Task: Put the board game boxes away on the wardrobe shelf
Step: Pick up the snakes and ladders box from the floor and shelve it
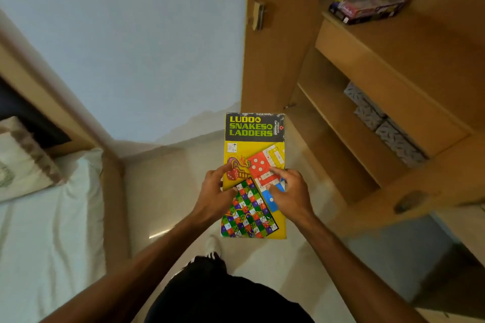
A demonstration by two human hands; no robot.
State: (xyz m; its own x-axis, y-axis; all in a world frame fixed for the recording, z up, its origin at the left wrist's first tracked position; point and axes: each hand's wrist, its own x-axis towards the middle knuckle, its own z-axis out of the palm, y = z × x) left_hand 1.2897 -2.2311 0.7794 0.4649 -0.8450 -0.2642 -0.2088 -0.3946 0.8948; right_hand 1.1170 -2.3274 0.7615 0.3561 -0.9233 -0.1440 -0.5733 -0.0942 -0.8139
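Note:
A yellow Ludo and Snakes & Ladders box (254, 144) is held flat in front of me, above the floor, just left of the open wardrobe. My left hand (216, 191) grips its left edge and my right hand (290, 193) grips its right edge, thumbs lying on the lid. A second, purple and pink game box (367, 6) lies on the upper wardrobe shelf (409, 42) at the top right.
The wooden wardrobe (275, 47) stands open on the right, with grey patterned boxes (385, 126) on a lower shelf. A bed with a white sheet (47, 231) and a pillow (18, 162) fills the left. Pale tiled floor (170, 178) lies between them.

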